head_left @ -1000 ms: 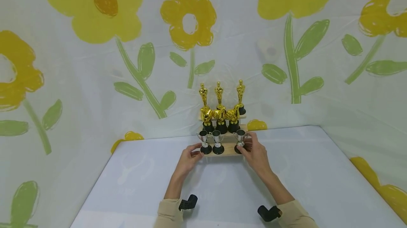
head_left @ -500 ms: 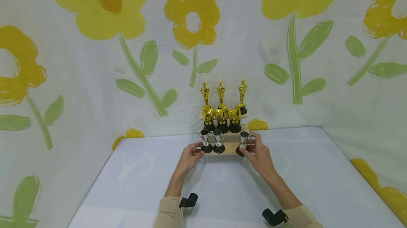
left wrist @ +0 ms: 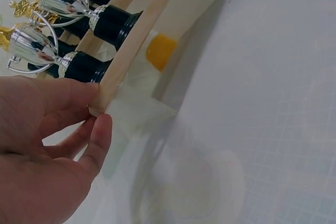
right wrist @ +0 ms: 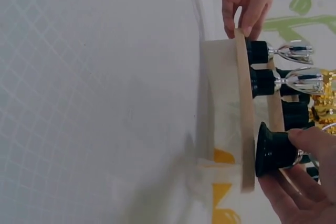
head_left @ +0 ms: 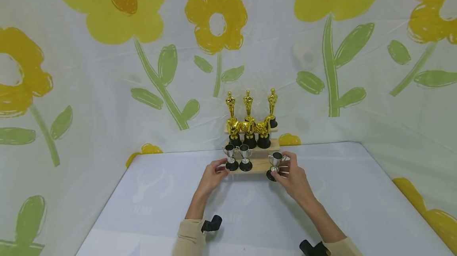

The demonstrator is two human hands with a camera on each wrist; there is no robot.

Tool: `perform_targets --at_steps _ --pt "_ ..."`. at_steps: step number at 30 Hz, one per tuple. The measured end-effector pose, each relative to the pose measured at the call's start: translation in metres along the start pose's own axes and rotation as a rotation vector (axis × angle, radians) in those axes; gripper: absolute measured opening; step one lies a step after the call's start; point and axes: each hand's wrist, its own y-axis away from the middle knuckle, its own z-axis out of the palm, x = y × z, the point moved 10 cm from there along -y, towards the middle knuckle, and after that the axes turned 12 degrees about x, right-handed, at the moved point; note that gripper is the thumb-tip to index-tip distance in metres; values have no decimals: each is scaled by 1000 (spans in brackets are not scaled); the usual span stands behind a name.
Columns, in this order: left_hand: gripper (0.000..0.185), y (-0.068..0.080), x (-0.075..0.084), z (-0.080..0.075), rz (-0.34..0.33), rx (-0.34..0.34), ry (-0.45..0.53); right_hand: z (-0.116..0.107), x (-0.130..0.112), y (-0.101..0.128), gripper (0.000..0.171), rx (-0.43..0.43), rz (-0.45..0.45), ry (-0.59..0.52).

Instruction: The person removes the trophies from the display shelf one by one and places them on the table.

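Observation:
A three-step wooden stand (head_left: 258,165) sits at the back of the white table. Gold statuettes (head_left: 248,103) fill its top step and gold trophies (head_left: 248,129) on black bases fill the middle one. Two silver cups (head_left: 231,155) stand at the left of the bottom step. My right hand (head_left: 290,174) grips a third silver cup (head_left: 275,161) by its stem, just off the step's right end. In the right wrist view the cup's black base (right wrist: 273,150) hangs in front of the plank (right wrist: 244,103). My left hand (head_left: 214,172) pinches the plank's left end (left wrist: 136,40).
The white gridded table (head_left: 250,216) stretches toward me in front of the stand. A cloth backdrop with yellow flowers (head_left: 214,18) closes off the back and both sides. Black wrist cameras (head_left: 211,224) sit on both sleeves.
My right hand has drawn the rightmost silver cup off the bottom step, toward me and slightly right. The left hand stays at the stand's left end.

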Motion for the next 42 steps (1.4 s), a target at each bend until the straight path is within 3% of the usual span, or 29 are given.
perform_targets --at_steps 16,25,42 --pt "46 1 0 -2 -17 9 1 0 9 16 68 -14 25 35" --pt "46 -1 -3 -1 -35 3 7 9 21 23 68 -63 114 47" --pt "47 1 -3 -1 -27 -3 22 19 41 25 67 -89 166 107"
